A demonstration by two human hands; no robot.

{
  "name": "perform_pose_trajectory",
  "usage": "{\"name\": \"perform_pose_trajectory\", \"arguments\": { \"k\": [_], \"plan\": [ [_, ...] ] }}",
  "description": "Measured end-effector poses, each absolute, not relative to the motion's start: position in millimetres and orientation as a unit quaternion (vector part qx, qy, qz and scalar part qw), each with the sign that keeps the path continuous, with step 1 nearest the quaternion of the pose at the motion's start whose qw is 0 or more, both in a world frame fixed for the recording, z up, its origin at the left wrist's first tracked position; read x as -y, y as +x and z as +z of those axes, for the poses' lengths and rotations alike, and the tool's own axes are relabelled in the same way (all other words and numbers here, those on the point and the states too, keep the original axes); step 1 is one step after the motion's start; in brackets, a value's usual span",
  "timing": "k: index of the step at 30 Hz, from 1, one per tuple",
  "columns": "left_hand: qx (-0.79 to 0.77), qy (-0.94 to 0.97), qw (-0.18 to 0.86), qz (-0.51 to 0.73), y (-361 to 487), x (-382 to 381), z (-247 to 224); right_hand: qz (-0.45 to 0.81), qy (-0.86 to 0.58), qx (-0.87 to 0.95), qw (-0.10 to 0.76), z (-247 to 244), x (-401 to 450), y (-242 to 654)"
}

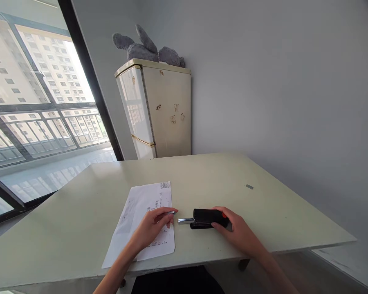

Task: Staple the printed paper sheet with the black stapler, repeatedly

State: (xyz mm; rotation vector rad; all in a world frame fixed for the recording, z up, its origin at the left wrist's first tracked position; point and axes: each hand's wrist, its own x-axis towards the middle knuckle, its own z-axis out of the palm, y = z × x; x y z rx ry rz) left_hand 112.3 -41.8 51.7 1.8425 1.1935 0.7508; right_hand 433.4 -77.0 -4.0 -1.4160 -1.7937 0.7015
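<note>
My right hand (233,228) is wrapped round the rear of a black stapler (204,218) with a red patch near my fingers. The stapler lies on its side or low on the table; its silver metal magazine (185,221) sticks out to the left. My left hand (153,224) pinches a small grey strip of staples (171,212) between thumb and fingers, just left of the magazine tip. Beneath that hand lie printed white paper sheets (129,216), partly covered by the hand and forearm.
Another small grey strip (249,186), apparently staples, lies on the pale table (208,175) farther right. Behind the table stands a worn white fridge (168,110) with a grey plush toy (144,51) on top. A large window (43,94) is at the left, a grey wall (279,81) at the right.
</note>
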Motion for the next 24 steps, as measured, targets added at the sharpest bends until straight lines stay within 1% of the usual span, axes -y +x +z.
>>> {"name": "perform_pose_trajectory", "arguments": {
  "k": [3,8,12,15,18,20,22,24],
  "plan": [
    [-0.486,0.667,0.479,0.299,113,42,52,0.272,-0.551,0.699,0.365,-3,77,433],
    [-0.452,0.503,0.658,0.331,111,40,56,0.295,-0.550,0.691,0.366,-5,77,433],
    [-0.416,0.404,0.731,0.359,112,36,60,0.301,-0.548,0.688,0.368,-3,78,432],
    [-0.410,0.362,0.755,0.361,113,34,60,0.303,-0.563,0.681,0.356,3,80,430],
    [-0.417,0.360,0.751,0.365,114,35,60,0.304,-0.573,0.677,0.349,8,83,429],
    [-0.431,0.411,0.717,0.363,115,38,59,0.305,-0.565,0.680,0.354,8,83,429],
    [-0.471,0.513,0.631,0.342,117,41,59,0.305,-0.555,0.685,0.360,5,82,430],
    [-0.516,0.621,0.498,0.317,120,45,59,0.303,-0.552,0.688,0.361,3,80,430]
  ]
}}
